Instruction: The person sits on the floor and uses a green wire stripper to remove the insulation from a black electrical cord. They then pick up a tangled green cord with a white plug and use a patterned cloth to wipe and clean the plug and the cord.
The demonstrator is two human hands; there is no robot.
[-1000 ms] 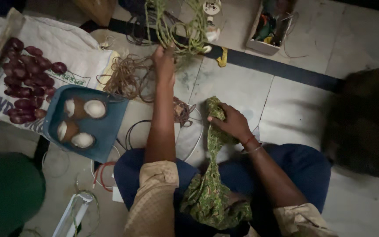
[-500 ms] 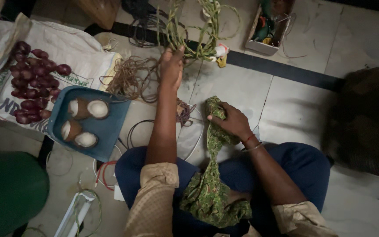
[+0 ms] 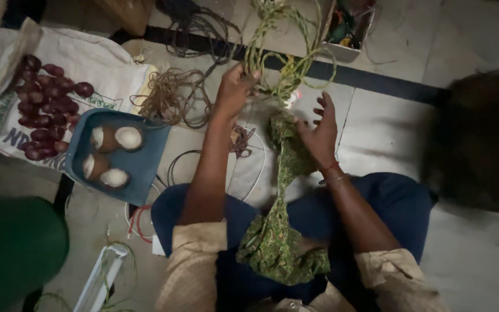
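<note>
**Green cord lifted over the floor**

The tangled green cord [image 3: 284, 58] hangs above the tiled floor [image 3: 388, 133], pinched at one loop by the left hand [image 3: 233, 92], whose grip is closed on it. Just below, the right hand [image 3: 319, 130] has its fingers spread open, its palm resting on the top of a green patterned cloth [image 3: 278, 231] that trails down into the lap. Brown twine [image 3: 166, 95] lies near. Further left, a blue tray [image 3: 140, 167] holds halved coconuts [image 3: 111, 156] beside red onions [image 3: 44, 110] on a white sack [image 3: 99, 60]
</note>
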